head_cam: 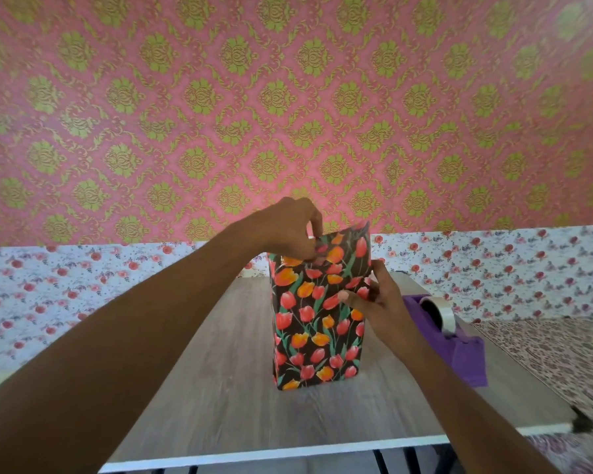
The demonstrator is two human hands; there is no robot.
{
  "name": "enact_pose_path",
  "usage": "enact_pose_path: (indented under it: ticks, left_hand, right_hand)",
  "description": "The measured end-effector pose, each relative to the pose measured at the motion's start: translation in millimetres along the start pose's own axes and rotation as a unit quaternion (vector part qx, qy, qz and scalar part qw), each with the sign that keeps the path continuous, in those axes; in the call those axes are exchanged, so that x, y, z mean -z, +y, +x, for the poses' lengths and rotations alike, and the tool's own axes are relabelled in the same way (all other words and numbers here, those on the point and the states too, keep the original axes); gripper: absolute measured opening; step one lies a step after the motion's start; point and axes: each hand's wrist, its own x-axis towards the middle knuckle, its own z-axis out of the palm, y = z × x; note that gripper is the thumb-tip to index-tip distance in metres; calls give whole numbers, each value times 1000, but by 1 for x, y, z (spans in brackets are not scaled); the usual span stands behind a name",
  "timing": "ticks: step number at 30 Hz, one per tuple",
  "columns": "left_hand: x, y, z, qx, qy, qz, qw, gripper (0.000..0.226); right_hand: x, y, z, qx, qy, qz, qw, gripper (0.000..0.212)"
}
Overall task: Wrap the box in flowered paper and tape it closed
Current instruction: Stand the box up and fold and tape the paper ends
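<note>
The box [317, 331] stands upright on end in the middle of the wooden table [226, 388], covered in dark paper with red and orange tulips. At its top the paper sticks up as an open flap [351, 248]. My left hand [293, 230] is at the top left corner and pinches the paper edge there. My right hand [379, 302] is on the box's right side near the top, its thumb pressing on the front face and its fingers curled round the right edge.
A purple tape dispenser [459, 347] with a roll of clear tape [440, 314] sits on the table just right of the box, close behind my right wrist. The table's white front edge [288, 455] is near me. A patterned wall rises behind.
</note>
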Motion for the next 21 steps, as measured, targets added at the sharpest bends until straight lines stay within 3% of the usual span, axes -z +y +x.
enact_pose_path:
  ticks: [2, 5, 8, 12, 15, 17, 21]
  left_hand:
    - [0, 1, 1, -10, 46, -5, 999, 19]
    - [6, -3, 1, 9, 104, -28, 994, 21]
    - [4, -11, 2, 60, 161, -96, 980, 19]
    - [-4, -23, -11, 75, 306, -298, 901, 14]
    - [-26, -26, -37, 37, 424, -279, 861, 19]
    - [-48, -27, -57, 6, 445, -262, 856, 21]
    - [-79, -28, -79, -46, 416, -214, 883, 12]
  right_hand:
    - [3, -1, 1, 0, -1, -5, 1000, 47]
    - [10, -4, 2, -3, -26, -2, 1000, 39]
    - [13, -2, 1, -13, -39, 2, 999, 45]
    - [7, -4, -8, -18, -7, -13, 1000, 65]
    - [6, -3, -9, -9, 3, -20, 1000, 74]
    - [3, -6, -12, 1, 0, -31, 1000, 75]
    - [-3, -9, -12, 2, -2, -49, 999, 73]
